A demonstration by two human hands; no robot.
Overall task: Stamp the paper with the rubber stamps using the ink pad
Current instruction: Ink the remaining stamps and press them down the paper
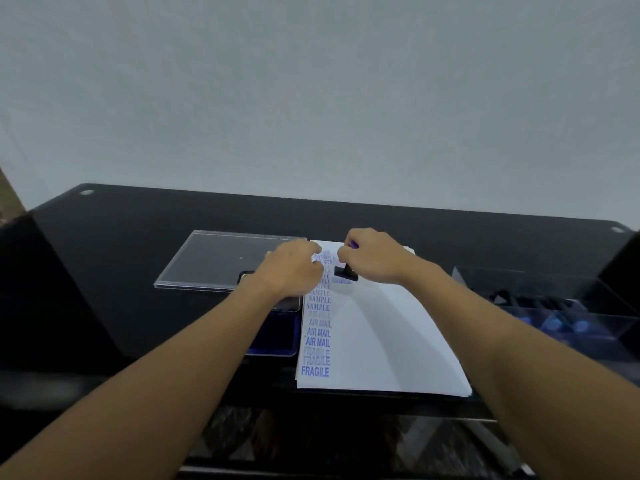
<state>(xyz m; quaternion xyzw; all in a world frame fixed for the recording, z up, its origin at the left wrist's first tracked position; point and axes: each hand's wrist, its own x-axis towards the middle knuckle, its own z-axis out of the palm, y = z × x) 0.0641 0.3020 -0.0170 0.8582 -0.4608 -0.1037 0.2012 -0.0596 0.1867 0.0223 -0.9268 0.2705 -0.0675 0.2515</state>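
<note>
Left column of the paper point(381, 336) is full of imprints and the second is barely begun; the right hand point(375, 259) wraps its fingers round a stamp point(345, 270) at the sheet's top, the left hand point(294, 271) rests on its edge with finger pose unclear, and the ink pad point(277, 337) lies alongside.

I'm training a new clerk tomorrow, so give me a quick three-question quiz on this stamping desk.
1. True or false: the right hand grips the black rubber stamp with a purple top.
2. Which word is printed closest to the near edge of the white paper sheet: A) SAMPLE B) FRAGILE C) AIR MAIL?
3. Fill in: the blue ink pad lies ___ of the paper.
Key: 1 true; 2 B; 3 left.
</note>
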